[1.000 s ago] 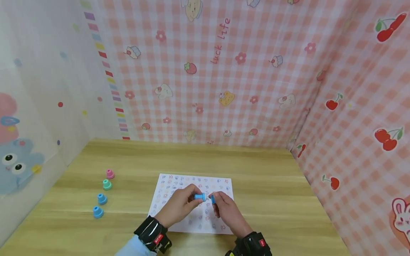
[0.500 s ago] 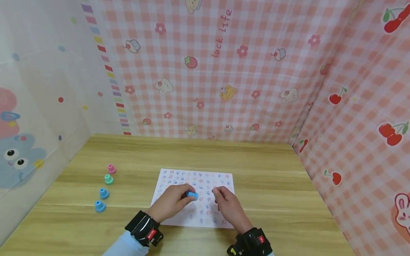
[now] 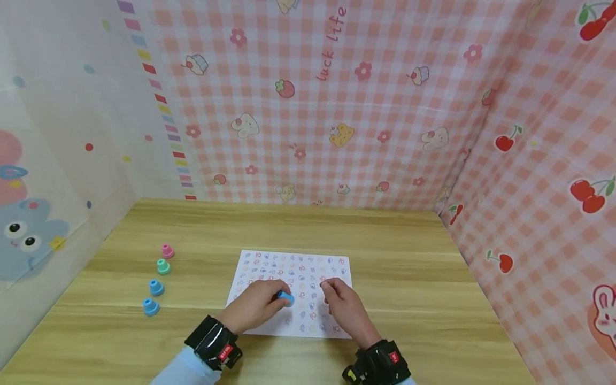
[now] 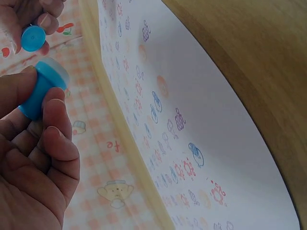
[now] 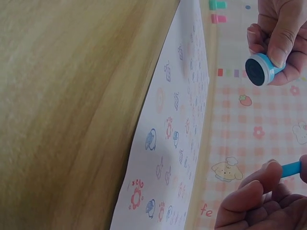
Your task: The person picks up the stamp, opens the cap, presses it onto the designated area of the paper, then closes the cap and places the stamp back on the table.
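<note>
My left hand (image 3: pixel 254 303) grips a blue toy stamp (image 4: pixel 41 91) by its body, thumb on one side and fingers curled on the other. The stamp is uncapped and tilted; its dark round face (image 5: pixel 255 72) shows in the right wrist view. Between thumb and finger of my right hand (image 3: pixel 347 311) is a small round blue cap (image 4: pixel 33 38), mostly hidden by the fingers in the head view. Both hands are over a white sheet of paper (image 3: pixel 332 302) covered in small stamped pictures in blue, red, purple and orange. A gap separates stamp and cap.
On the left of the wooden table (image 3: pixel 399 235) stand more stamps in a row: a pink one (image 3: pixel 167 251), a green one (image 3: pixel 163 266) and two blue ones, one farther back (image 3: pixel 156 287) and one nearer (image 3: pixel 151 306). Patterned cloth (image 3: pixel 308 112) walls surround the table's back and sides.
The stamp and the cap were close together; my left hand has drawn the stamp away to the left and tilted it. My right hand still pinches the cap, having hardly moved.
</note>
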Available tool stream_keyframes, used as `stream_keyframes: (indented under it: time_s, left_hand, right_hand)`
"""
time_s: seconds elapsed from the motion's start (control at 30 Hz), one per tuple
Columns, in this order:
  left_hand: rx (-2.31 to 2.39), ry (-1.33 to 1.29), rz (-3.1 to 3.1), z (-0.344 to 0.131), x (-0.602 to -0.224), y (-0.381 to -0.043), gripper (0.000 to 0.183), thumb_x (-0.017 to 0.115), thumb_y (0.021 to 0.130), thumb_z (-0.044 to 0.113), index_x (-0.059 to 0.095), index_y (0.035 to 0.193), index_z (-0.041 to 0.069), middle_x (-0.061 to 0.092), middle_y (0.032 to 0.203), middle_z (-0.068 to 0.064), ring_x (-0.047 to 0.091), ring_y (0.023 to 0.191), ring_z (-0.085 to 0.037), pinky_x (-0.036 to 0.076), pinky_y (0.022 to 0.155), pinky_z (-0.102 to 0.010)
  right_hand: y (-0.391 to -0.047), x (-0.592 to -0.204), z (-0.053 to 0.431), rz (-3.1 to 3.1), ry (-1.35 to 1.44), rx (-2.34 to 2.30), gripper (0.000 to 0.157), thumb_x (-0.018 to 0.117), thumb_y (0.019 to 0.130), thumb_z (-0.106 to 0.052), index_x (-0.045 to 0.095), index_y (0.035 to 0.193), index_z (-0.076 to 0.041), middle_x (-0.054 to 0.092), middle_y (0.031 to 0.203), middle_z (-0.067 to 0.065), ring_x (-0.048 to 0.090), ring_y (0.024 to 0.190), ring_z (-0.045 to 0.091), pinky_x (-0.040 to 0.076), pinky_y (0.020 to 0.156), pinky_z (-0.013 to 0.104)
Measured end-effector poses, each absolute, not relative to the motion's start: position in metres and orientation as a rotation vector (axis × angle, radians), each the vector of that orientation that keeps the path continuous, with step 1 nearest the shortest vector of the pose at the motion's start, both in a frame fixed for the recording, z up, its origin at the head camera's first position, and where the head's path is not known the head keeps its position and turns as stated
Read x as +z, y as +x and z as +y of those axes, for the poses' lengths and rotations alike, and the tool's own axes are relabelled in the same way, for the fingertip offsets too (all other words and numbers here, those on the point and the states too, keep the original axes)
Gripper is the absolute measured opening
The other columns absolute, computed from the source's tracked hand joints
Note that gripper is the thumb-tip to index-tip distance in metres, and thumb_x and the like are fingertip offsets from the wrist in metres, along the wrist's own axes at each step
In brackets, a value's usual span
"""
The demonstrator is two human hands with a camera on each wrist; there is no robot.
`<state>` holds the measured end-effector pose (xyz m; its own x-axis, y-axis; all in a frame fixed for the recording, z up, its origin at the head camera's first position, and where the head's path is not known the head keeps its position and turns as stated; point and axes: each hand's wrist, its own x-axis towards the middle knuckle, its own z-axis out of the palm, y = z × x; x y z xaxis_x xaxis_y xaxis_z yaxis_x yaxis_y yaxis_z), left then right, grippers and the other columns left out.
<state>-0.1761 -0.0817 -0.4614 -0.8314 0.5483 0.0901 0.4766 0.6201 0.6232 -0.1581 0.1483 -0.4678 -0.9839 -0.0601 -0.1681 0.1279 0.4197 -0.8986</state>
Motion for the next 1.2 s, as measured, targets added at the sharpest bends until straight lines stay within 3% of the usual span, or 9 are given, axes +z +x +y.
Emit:
stream_keyframes:
  time_s: [0.53,0.83,1.2]
  left_hand:
    - [0.801,0.853,2.684,-0.085,-0.463,-0.173,0.007,0.073,0.091,0.017,0.069,0.095,0.013,0.06,0.081,0.01,0.051,0.072,-0.009,0.044,0.068,-0.027]
    - [0.717,0.862,2.641,-0.081,-0.468,-0.167,0.007,0.075,0.087,0.013,0.068,0.09,0.011,0.055,0.076,0.009,0.048,0.069,-0.009,0.041,0.067,-0.027]
    - [0.682,0.893,2.628,-0.075,-0.478,-0.163,0.008,0.076,0.087,0.017,0.07,0.092,0.014,0.053,0.075,0.011,0.047,0.07,-0.008,0.04,0.067,-0.026]
  right_hand:
    - [-0.155,-0.471,0.148,2.603,-0.028,-1.459,0.039,0.048,0.104,-0.042,0.061,0.119,-0.009,0.061,0.096,0.009,0.052,0.082,0.021,0.041,0.068,0.034]
    - [-0.153,-0.472,0.145,2.692,-0.065,-1.354,0.034,0.05,0.104,-0.037,0.062,0.117,-0.009,0.055,0.084,0.003,0.051,0.077,0.02,0.04,0.066,0.034]
    - [-0.154,-0.473,0.146,2.694,-0.03,-1.346,0.032,0.051,0.104,-0.037,0.062,0.117,-0.01,0.055,0.083,0.003,0.05,0.077,0.019,0.04,0.065,0.033]
